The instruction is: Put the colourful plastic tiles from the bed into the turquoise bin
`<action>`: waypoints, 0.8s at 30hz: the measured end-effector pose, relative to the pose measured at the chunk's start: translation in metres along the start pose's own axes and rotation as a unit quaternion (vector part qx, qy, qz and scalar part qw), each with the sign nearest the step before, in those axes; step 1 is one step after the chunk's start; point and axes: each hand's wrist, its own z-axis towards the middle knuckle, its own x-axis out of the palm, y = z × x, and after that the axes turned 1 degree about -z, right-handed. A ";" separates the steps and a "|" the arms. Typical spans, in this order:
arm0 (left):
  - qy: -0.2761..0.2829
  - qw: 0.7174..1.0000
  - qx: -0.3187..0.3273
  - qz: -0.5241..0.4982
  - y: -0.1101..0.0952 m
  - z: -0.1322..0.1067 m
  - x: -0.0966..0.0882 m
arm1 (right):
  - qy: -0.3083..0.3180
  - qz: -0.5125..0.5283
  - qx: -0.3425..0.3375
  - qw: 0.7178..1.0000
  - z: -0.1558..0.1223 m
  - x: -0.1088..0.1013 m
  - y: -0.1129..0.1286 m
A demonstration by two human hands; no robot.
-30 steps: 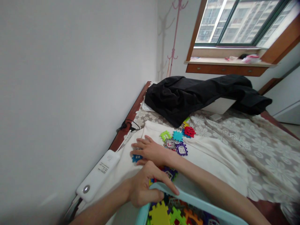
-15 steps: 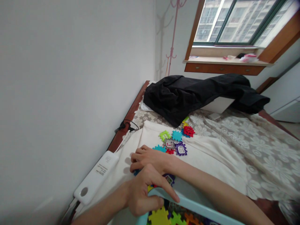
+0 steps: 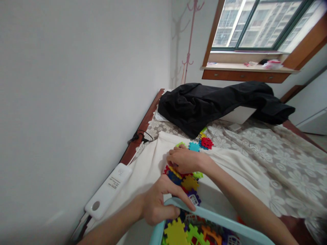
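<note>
My left hand (image 3: 163, 200) grips the corner of a light blue plastic bin (image 3: 217, 219), its index finger along the rim and its thumb inside. Toothed plastic building tiles fill the bin, among them a yellow tile (image 3: 176, 231) and a green tile (image 3: 195, 234). Beyond the bin, my right hand (image 3: 186, 160) is low over the white blanket with its fingers curled down; what they hold is mostly hidden. Just below that hand lie a blue tile (image 3: 174, 178), a mustard-yellow tile (image 3: 190, 183) and a purple window tile (image 3: 193, 197). A light blue tile (image 3: 194, 146) lies just past it.
A red tile (image 3: 206, 143) lies near black clothing (image 3: 217, 102) across the bed. Along the wall on the left are a white power-strip-like box (image 3: 108, 190) and a black cable (image 3: 143, 136). Patterned bedding (image 3: 255, 153) spreads to the right.
My right hand has moved away from me and to the right, uncovering several tiles beside the bin and now covering some farther ones. My left hand stays on the rim.
</note>
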 end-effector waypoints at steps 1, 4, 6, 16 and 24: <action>-0.003 1.000 -0.003 -0.008 0.000 0.000 0.000 | 0.002 0.004 0.023 1.000 -0.005 -0.004 -0.005; -0.024 1.000 -0.009 -0.015 0.001 0.000 0.000 | 0.000 0.044 0.047 0.998 -0.016 -0.011 -0.014; -0.035 0.999 -0.018 -0.006 0.000 -0.001 0.000 | 0.012 0.075 0.014 0.997 -0.017 -0.009 -0.012; -0.042 0.999 -0.026 -0.004 -0.004 -0.001 -0.004 | 0.021 0.011 0.015 1.000 0.002 0.006 0.004; -0.050 0.999 -0.004 -0.012 -0.006 0.004 -0.003 | 0.064 0.078 0.061 0.993 -0.011 -0.005 -0.017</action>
